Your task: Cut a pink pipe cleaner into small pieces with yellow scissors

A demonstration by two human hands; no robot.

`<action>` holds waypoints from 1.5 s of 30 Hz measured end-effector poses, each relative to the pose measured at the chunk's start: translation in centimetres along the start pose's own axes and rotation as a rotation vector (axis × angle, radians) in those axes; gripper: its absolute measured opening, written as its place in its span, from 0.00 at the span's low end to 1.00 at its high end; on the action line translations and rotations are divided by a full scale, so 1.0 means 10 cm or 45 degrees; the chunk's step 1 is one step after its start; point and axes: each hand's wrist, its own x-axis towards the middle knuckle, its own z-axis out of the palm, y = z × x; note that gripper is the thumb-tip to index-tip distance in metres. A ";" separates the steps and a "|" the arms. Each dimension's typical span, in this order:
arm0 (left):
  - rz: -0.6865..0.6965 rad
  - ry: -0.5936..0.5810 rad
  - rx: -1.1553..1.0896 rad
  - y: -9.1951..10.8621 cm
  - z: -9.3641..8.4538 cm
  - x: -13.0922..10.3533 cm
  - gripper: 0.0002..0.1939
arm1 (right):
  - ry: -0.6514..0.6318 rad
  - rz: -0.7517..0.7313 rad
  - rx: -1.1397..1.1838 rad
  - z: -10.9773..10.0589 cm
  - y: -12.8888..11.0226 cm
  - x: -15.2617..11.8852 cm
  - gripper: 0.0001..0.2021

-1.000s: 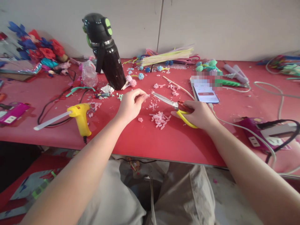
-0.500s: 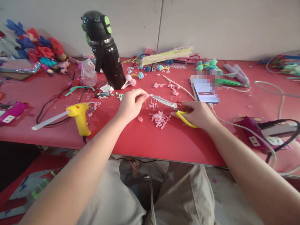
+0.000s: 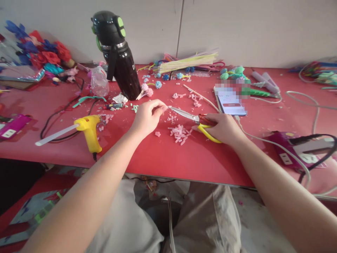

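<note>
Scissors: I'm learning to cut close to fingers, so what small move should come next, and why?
Perhaps ease the scissors back slightly: the right hand holds them with blades that look nearly closed, tips right by the pinched fingertips of the left hand. What those pinch is too small to tell.

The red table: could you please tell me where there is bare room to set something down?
One bare patch lies between the pink clippings and the near edge of the table; another lies right of the phone, behind its white cable. It is crowded at the back, around the black bottle and the bundle of pale sticks.
</note>
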 end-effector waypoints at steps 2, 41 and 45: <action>-0.009 -0.004 -0.001 0.01 0.00 0.00 0.10 | 0.005 -0.002 0.001 0.00 0.00 0.01 0.39; -0.203 -0.183 -0.182 0.10 0.01 -0.03 0.19 | -0.006 -0.006 0.020 0.01 0.03 -0.03 0.38; -0.211 -0.182 -0.187 0.10 0.00 -0.03 0.21 | -0.037 0.011 0.031 0.00 0.01 -0.02 0.36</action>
